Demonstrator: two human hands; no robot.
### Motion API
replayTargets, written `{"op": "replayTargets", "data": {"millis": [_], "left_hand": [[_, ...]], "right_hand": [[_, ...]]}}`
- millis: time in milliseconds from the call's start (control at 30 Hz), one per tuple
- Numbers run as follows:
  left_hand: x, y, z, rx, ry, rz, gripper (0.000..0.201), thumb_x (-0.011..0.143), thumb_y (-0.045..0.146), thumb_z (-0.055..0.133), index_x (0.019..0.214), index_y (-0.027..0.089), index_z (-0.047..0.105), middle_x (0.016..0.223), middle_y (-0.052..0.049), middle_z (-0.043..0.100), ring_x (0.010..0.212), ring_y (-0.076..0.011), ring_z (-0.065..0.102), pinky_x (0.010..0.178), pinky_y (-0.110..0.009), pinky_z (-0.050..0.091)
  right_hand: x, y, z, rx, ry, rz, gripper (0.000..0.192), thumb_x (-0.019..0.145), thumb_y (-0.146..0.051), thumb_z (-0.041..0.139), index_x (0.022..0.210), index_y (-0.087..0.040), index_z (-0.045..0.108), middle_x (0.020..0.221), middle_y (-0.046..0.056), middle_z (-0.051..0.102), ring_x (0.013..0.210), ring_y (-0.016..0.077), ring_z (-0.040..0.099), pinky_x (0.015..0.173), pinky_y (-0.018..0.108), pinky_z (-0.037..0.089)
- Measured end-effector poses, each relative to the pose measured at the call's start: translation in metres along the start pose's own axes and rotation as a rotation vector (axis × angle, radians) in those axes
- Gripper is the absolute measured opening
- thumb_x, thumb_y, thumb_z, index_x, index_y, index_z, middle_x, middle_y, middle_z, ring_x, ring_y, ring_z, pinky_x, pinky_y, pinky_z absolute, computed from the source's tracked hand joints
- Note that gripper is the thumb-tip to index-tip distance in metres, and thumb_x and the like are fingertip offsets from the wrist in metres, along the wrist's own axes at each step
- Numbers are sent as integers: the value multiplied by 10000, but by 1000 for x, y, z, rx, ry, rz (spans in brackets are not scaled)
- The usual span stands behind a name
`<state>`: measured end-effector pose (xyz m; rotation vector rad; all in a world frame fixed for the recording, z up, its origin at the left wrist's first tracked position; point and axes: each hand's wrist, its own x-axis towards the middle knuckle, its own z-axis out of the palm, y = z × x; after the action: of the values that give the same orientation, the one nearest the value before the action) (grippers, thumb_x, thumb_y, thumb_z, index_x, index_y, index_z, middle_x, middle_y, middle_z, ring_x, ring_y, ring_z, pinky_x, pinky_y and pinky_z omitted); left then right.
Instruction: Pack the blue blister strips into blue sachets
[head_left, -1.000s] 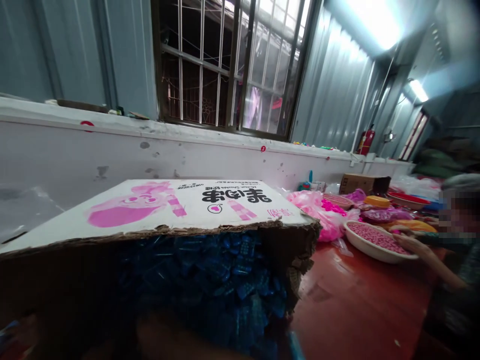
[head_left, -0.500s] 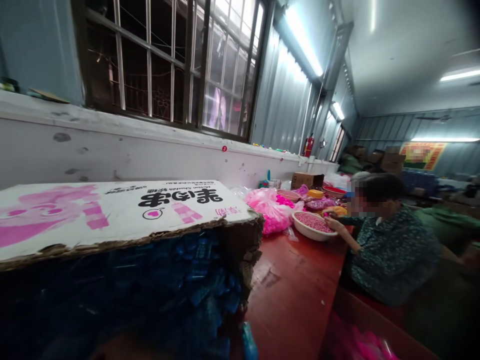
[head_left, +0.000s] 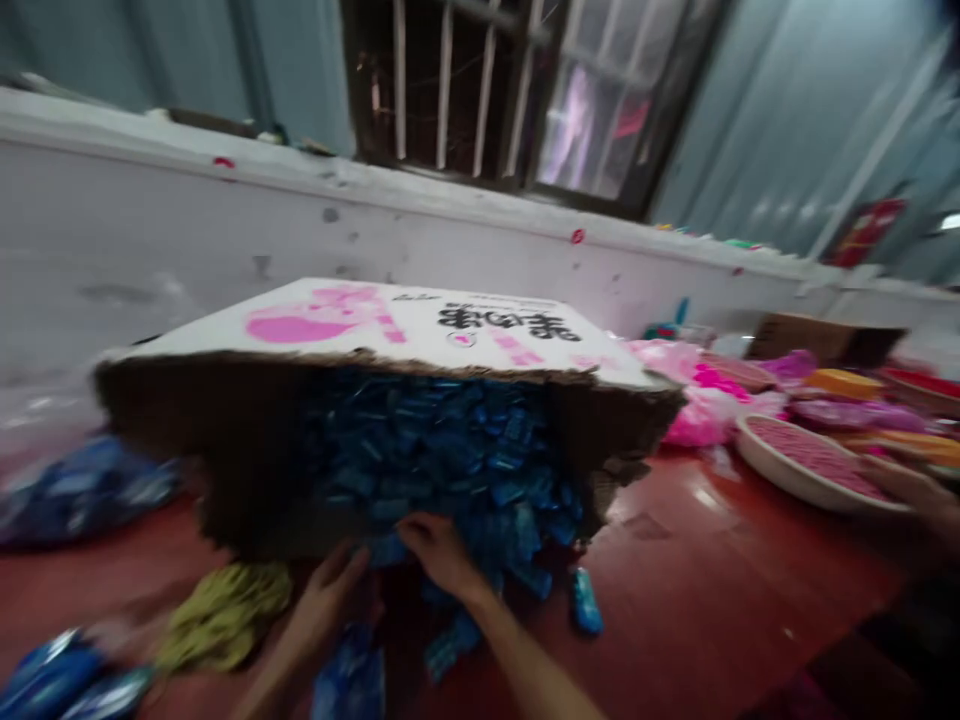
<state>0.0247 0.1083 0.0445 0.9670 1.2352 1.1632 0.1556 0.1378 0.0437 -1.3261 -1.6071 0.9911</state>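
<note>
A white cardboard box with pink print and torn edges lies with its open side toward me, filled with small shiny blue packets. At the lower front of its opening, my right hand bends its fingers onto a blue packet, apparently pinching it. Close on the left, my left hand is at the box's lower edge beside the same packet; its blurred fingers do not show whether they grip. Some packets spill out below, and a single blue packet lies to the right on the red table.
A yellow-green cloth lies left of my arms, with blue plastic bags behind it. At right stand a white basin of small pink pieces and pink bags. Another person's hand reaches to the basin.
My view has swung left and down. The box now appears centred, and both my hands have come into clear view at its opening. The co-worker is mostly out of frame.
</note>
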Motion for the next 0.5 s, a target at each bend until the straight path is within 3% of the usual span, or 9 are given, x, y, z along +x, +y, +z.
{"op": "replayTargets", "data": {"millis": [67,167,300,400,500], "left_hand": [[-8,-11,-3,-77,-60,-35,341,728,473,532,906,183,519,491,45,519,391,-133,506,387,-249,383],[-31,-25,-4,-168,-133,-55,362,709,504,530,901,200,490,469,59,513,366,-128,492,377,-242,372],[-67,-36,-9,-153,26,9,361,694,491,555,914,205,539,657,15,607,564,-148,567,538,-263,457],[-88,-37,-15,-90,115,41,349,684,485,569,897,208,571,800,-12,630,723,-173,579,679,-272,461],[-104,-31,-20,-1,128,96,301,713,472,541,855,209,578,808,-19,620,744,-172,559,704,-263,436]], "right_hand": [[-20,-1,3,26,-12,-7,289,885,-240,362,1008,-162,612,918,37,659,858,155,604,762,255,454],[-53,-4,11,-19,4,-81,314,855,-323,455,1125,-184,532,1056,61,621,992,183,565,864,292,422],[-91,-8,29,-74,52,-44,554,785,-349,567,1276,-208,352,1124,76,584,1012,199,567,841,296,453],[-109,-13,40,-96,81,17,451,801,-318,533,1218,-220,391,1009,56,627,892,185,613,760,275,487],[-121,-21,42,-138,59,-10,320,812,-330,501,1109,-224,448,884,40,645,771,184,628,669,263,495]]}}
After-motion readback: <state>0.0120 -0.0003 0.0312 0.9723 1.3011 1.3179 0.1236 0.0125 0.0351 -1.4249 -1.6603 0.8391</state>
